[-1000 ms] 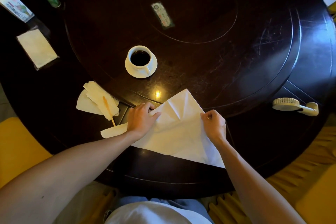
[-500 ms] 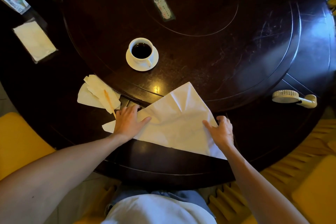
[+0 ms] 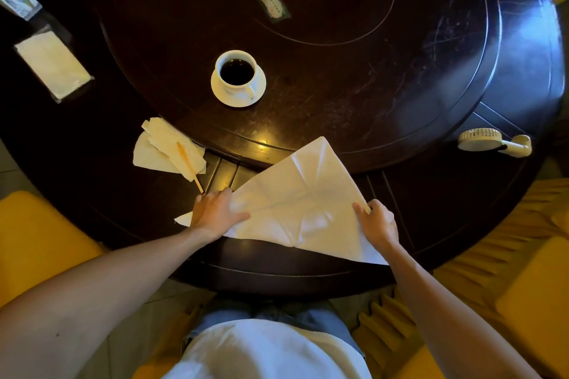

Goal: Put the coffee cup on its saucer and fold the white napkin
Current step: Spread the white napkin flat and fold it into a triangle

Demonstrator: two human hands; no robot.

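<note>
Both hands had shifted little since before: the left hand (image 3: 215, 212) lay flat, open, pressing the napkin (image 3: 301, 203); the right hand (image 3: 377, 221) pinched its edge. Cup (image 3: 237, 72) sat on saucer (image 3: 261, 86).

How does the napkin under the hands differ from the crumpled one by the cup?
The white napkin is large, spread in a flat triangle and pinned by the left hand and right hand. The crumpled napkin is smaller, bunched in loose layers, untouched, with a thin stick across it. Both are pale and lie on the dark table.
</note>
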